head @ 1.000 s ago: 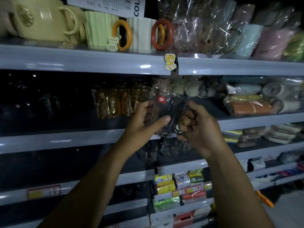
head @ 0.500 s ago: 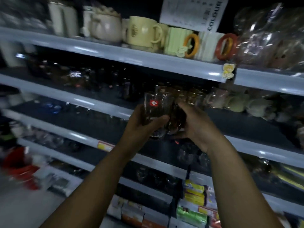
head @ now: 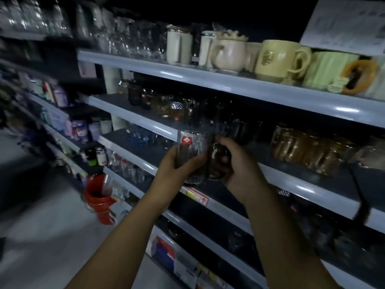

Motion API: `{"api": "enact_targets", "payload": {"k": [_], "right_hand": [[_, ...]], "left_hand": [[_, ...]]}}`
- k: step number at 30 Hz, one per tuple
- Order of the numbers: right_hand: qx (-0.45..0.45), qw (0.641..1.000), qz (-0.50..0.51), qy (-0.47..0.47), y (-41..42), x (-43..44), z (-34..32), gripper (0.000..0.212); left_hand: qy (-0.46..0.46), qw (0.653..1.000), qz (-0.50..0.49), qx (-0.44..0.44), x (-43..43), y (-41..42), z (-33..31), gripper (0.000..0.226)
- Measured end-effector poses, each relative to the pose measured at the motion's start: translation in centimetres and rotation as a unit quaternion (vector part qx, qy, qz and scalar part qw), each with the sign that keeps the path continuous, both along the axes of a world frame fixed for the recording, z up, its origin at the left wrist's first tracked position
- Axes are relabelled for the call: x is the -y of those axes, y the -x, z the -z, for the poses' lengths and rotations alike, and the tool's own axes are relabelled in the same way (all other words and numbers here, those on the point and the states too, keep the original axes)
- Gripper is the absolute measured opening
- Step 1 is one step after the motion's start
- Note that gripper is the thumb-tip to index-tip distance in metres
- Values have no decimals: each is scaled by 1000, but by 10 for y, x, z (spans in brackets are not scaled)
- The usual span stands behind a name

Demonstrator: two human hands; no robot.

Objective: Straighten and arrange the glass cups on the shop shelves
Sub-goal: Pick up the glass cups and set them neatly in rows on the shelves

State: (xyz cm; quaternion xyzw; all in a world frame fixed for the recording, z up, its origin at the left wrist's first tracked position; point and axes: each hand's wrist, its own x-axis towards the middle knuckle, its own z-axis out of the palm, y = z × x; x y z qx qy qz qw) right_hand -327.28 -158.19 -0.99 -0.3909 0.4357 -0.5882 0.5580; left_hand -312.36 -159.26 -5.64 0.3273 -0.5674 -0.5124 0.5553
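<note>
- You hold one glass cup (head: 192,155) in the air, in front of the pale front edge of the second shelf (head: 291,181). It does not rest on the board.
- Your left hand (head: 173,172) grasps the cup's body from the left, with the thumb across the front. Your right hand (head: 239,165) is curled around the handle side.
- The cup is clear and dim, with a thick base and one red diamond sticker (head: 186,140) near its rim.
- Dark glasses (head: 237,128) stand just behind the cup. A bare strip of board lies between your right hand and the amber glasses (head: 302,152). Both groups are too blurred to count.
- On the shelf above stand one cream jug (head: 229,53), one yellow mug (head: 279,59) and one green ribbed mug (head: 327,69).
- Blue glasses (head: 141,136) stand on the shelf below.
</note>
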Motion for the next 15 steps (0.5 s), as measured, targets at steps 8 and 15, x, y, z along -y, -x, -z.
{"api": "enact_targets", "payload": {"k": [8, 15], "right_hand": [[68, 994, 68, -57, -68, 63, 15, 25], [74, 990, 114, -27, -70, 102, 24, 32]], "left_hand": [[-22, 998, 45, 38, 76, -75, 14, 48], [-17, 990, 123, 61, 142, -84, 13, 58]]}}
